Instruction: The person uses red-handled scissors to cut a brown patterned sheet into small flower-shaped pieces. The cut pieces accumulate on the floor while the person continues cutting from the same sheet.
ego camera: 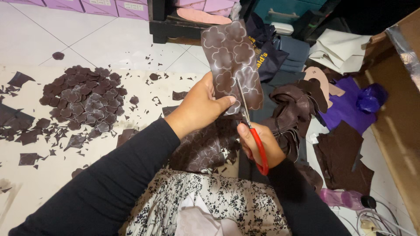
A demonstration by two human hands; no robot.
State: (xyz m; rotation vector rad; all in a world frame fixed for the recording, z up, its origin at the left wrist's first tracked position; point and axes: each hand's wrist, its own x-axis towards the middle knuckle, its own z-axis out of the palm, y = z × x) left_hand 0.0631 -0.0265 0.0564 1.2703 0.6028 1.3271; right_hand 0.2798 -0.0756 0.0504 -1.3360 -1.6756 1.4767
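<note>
My left hand holds up a strip of dark brown leather marked with pale flower outlines, thumb pressed on its lower edge. My right hand grips red-handled scissors, whose blades reach up into the strip's lower part. More of the flower-marked brown leather lies on my lap beneath both hands. Both arms wear black sleeves.
A pile of cut brown flower shapes lies on the pale sheet at left, with scraps scattered around. Brown leather pieces, a purple bag and a cardboard box sit at right. Purple boxes and a dark shelf stand behind.
</note>
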